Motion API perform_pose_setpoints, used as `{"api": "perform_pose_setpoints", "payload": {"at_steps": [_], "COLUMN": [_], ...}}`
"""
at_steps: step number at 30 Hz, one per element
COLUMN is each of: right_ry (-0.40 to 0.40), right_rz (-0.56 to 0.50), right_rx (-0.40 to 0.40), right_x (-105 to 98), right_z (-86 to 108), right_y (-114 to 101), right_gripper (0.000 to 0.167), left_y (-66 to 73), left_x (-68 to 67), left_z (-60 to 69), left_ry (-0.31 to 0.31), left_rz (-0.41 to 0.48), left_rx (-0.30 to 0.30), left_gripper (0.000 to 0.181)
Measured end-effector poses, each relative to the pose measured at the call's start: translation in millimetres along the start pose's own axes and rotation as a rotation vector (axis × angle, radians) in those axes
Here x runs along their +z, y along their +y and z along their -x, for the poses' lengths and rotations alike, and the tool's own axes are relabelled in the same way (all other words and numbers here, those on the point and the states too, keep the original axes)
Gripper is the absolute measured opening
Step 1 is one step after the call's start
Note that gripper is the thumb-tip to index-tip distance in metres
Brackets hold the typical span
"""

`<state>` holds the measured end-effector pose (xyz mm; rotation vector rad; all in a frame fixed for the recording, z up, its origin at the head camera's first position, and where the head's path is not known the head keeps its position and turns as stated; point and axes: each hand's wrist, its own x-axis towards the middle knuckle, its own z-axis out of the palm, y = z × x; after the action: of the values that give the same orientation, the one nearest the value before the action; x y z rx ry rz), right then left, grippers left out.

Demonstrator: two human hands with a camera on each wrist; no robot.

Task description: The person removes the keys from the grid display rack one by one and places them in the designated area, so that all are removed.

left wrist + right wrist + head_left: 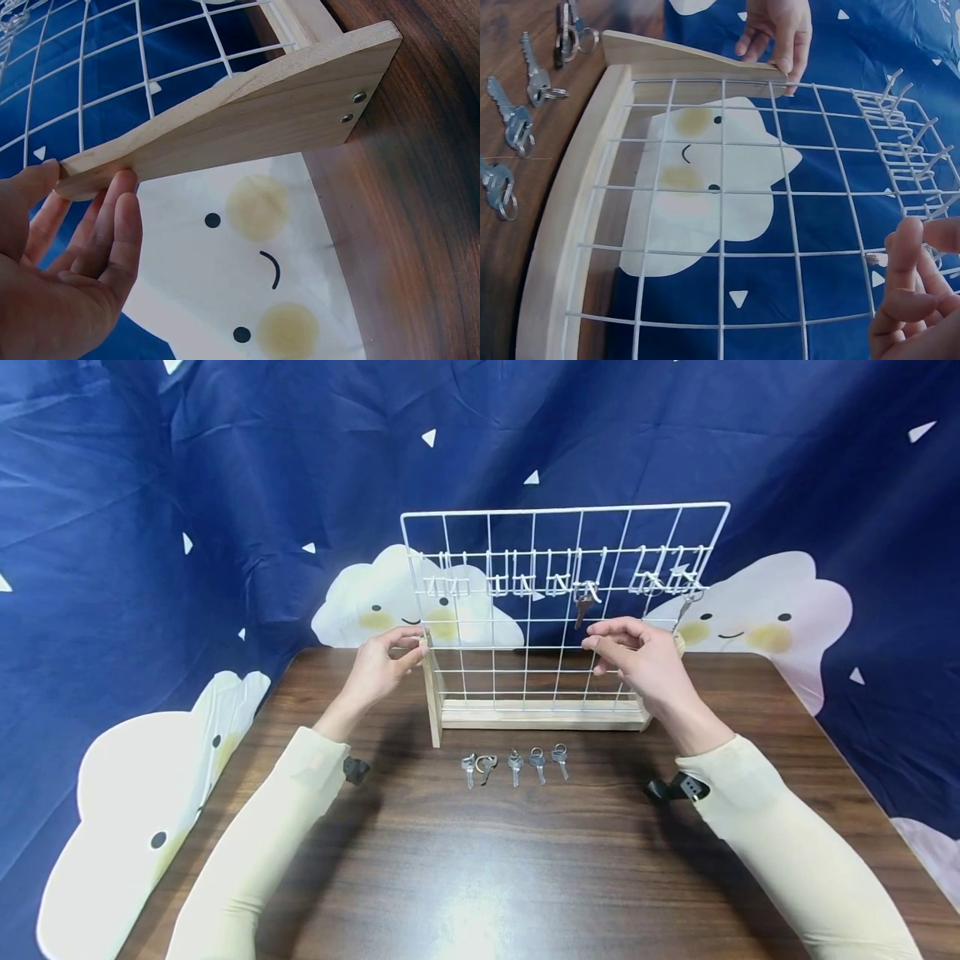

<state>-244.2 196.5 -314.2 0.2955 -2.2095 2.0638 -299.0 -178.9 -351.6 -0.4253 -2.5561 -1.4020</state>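
Note:
A white wire grid rack (510,647) with a wooden base and side supports stands on the table. My left hand (386,664) pinches the upper end of the left wooden side support (247,112) between thumb and fingers. One key (582,608) hangs from a hook right of the grid's middle. Just below and right of that key is my right hand (645,656), its fingers loosely bent and apparently holding nothing. In the right wrist view, only the tip of the hanging key (877,259) shows beside the fingers. Another key (684,612) hangs at the far right.
Several loose keys with rings, including a middle one (515,763), lie in a row in front of the wooden base (540,718). White hooks (522,583) line the grid's upper part. Behind the brown table (465,860) hangs a blue cloth (337,452) with cloud prints.

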Motion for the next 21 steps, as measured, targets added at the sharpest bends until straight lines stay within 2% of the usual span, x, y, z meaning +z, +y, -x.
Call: {"api": "perform_pose_setpoints", "payload": {"at_steps": [7, 11, 16, 21], "right_ry": [0.060, 0.084, 0.122, 0.160], "right_rz": [0.063, 0.070, 0.068, 0.120], "right_rx": [-0.024, -0.030, -0.012, -0.011], "right_x": [3.1, 3.8, 4.4, 4.7], "right_z": [-5.0, -8.2, -13.2, -18.6], "right_y": [-4.2, -5.5, -6.2, -3.2], "right_gripper": [0.015, 0.023, 0.028, 0.030], "left_y": [-0.5, 0.1, 1.1, 1.1], "left_x": [-0.2, -0.2, 0.0, 0.0], "left_z": [-0.4, 0.0, 0.5, 0.3], "left_ry": [-0.001, -0.002, -0.004, -0.005], "left_rz": [-0.007, 0.007, 0.011, 0.020], "left_rx": [0.000, -0.001, 0.000, -0.009], "left_gripper": [0.034, 0.034, 0.034, 0.034]}}
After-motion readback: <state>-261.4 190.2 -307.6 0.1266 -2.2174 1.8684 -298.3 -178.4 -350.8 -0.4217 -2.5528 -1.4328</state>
